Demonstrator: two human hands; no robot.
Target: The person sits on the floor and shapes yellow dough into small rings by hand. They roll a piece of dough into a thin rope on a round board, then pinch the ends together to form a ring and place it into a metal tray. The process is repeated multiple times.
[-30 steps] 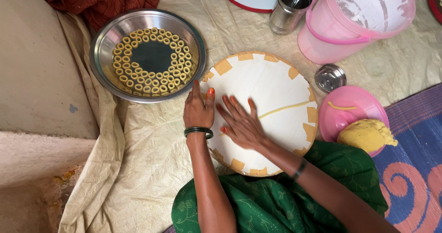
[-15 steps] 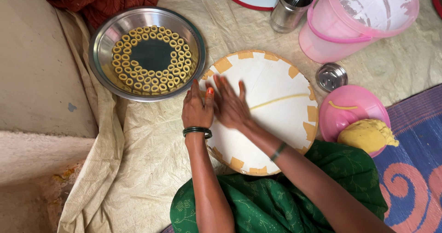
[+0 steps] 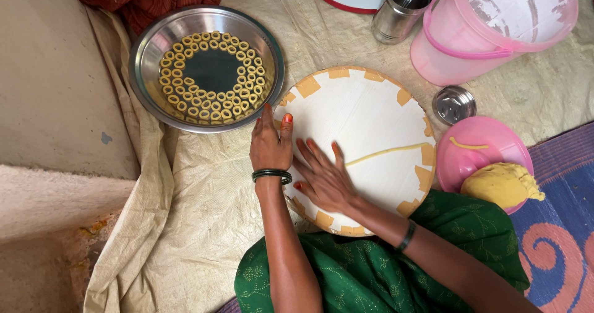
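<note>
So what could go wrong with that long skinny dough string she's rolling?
The thin dough rope might snap, since the right hand presses flat on one end while the rest lies loose across the round white board. The rope's far end reaches the board's edge and could slip off. The yellow dough lump overhangs the pink lid and might roll onto the mat.

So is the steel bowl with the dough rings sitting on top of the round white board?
No, the steel bowl of dough rings rests on the cloth beside the round white board, off its upper-left edge.
</note>
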